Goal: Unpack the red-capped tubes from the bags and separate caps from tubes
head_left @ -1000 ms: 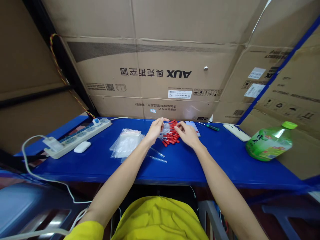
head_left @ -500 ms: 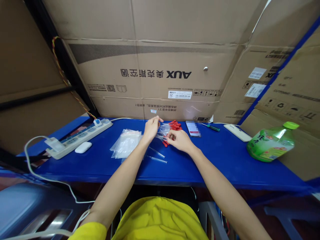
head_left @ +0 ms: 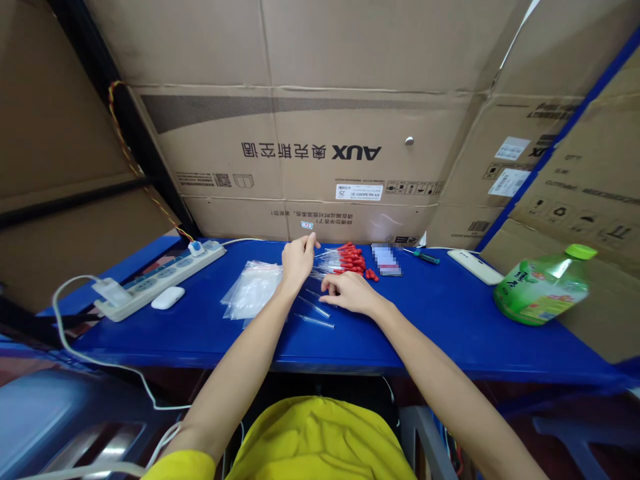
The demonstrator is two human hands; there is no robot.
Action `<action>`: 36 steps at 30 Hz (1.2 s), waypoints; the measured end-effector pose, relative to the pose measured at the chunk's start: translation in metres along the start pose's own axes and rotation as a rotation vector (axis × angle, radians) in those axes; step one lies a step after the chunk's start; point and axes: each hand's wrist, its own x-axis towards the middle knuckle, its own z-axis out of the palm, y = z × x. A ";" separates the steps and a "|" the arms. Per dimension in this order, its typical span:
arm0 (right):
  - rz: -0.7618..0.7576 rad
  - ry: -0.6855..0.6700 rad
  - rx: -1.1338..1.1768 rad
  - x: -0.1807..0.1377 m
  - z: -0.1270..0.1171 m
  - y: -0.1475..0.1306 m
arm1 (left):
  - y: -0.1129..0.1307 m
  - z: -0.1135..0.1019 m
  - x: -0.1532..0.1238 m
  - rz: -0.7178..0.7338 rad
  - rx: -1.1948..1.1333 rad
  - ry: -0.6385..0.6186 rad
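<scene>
A pile of glass droppers with red rubber bulbs [head_left: 352, 259] lies on the blue table, bulbs pointing right. My left hand [head_left: 299, 259] stands at their thin clear ends, fingers bent and bunched; what lies inside the fingers is hidden. Nearer the front edge, my right hand [head_left: 347, 292] hovers low with curved fingers, thumb and fingertips a little apart and nothing visible between them. Just left of its fingertips are two loose clear glass tubes [head_left: 315, 321]. Clear plastic zip bags [head_left: 253, 291] are stacked left of my left hand, partly behind that forearm.
A white power strip [head_left: 165, 277] and a white earbud case [head_left: 168, 297] are on the left. Behind the pile lies a phone [head_left: 386, 259], beside a green screwdriver [head_left: 426, 257]. A white power bank [head_left: 474, 266] and a green bottle [head_left: 543, 288] stand right. Cardboard [head_left: 300, 120] walls the back.
My right hand has moved from the red bulbs towards me and slightly left, to the loose tubes. More red bulbs are uncovered. My left hand has shifted slightly left.
</scene>
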 end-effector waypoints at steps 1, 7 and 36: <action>0.016 0.021 -0.018 0.000 -0.003 0.000 | 0.001 0.000 0.000 -0.005 -0.003 -0.003; 0.137 0.093 -0.236 -0.006 -0.023 0.011 | -0.003 0.002 0.001 -0.001 -0.060 0.011; 0.237 0.469 0.125 0.004 -0.008 0.023 | 0.017 0.022 -0.007 -0.485 -1.148 -0.293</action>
